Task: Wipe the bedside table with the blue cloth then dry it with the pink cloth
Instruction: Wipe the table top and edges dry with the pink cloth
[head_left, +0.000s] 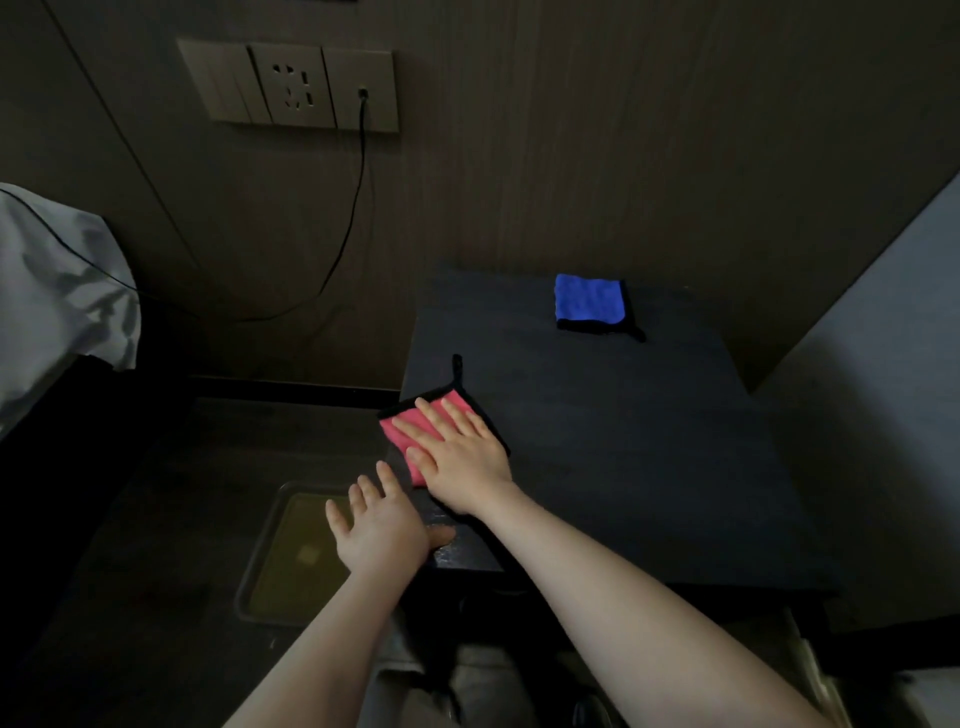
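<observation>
Near the tabletop's (649, 457) left edge, the right hand (462, 457) presses the pink cloth (410, 423) flat, fingers spread; drying looks underway. Blue cloth (589, 304) lies by the far edge. Left hand (379, 530) hovers, fingers spread.

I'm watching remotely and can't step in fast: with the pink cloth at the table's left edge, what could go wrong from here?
The pink cloth overhangs the left edge of the bedside table under the flat right hand; a further leftward stroke might push it off. The blue cloth lies near the back, so the patch beneath could stay undried. The left hand hangs beyond the edge, thumb touching it, giving little support.
</observation>
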